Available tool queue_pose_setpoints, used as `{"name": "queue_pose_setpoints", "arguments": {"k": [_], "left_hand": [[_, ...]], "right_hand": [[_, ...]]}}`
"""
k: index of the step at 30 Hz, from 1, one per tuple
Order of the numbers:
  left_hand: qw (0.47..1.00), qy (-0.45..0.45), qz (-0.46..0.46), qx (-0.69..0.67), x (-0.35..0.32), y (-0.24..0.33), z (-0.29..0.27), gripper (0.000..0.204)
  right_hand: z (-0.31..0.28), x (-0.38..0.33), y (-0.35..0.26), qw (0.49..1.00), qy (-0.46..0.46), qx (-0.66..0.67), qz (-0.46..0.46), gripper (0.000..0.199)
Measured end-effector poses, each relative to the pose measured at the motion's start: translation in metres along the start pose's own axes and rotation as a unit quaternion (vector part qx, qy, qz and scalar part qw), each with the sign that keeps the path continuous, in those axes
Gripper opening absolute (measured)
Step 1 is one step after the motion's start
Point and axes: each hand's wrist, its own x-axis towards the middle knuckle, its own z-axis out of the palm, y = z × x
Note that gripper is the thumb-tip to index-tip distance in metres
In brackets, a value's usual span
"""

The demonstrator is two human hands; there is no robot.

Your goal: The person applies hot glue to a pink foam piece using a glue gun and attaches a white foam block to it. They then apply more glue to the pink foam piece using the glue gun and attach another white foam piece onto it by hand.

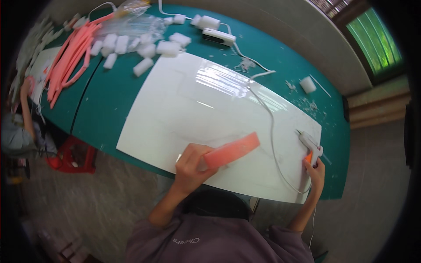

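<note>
My left hand [190, 164] grips one end of a flat pink foam strip [234, 149], held over the near edge of a large glossy white board [184, 101]. My right hand [315, 171] holds a white glue gun [310, 143] with an orange trigger, its nozzle pointing up-left over the board's right end. The gun's white cord [267, 114] loops across the board toward the far side of the table.
The board lies on a green table [109, 96]. At the far left lie a pile of pink foam strips [70, 57] and several white foam blocks [144, 48], plus a clear plastic bag. A white power strip [218, 36] sits at the back. Another person sits at the left edge.
</note>
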Motion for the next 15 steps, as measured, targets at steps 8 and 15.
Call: {"name": "queue_pose_setpoints", "arguments": {"k": [8,15], "left_hand": [[0.999,0.004,0.01,-0.031,0.0,-0.005,-0.005,0.033],[0.999,0.02,0.014,-0.041,0.004,-0.002,-0.01,0.03]], "right_hand": [[0.003,-0.019,-0.175,0.861,0.109,-0.287,-0.406,0.037],[0.159,-0.02,-0.354,0.601,-0.231,-0.101,-0.758,0.031]]}}
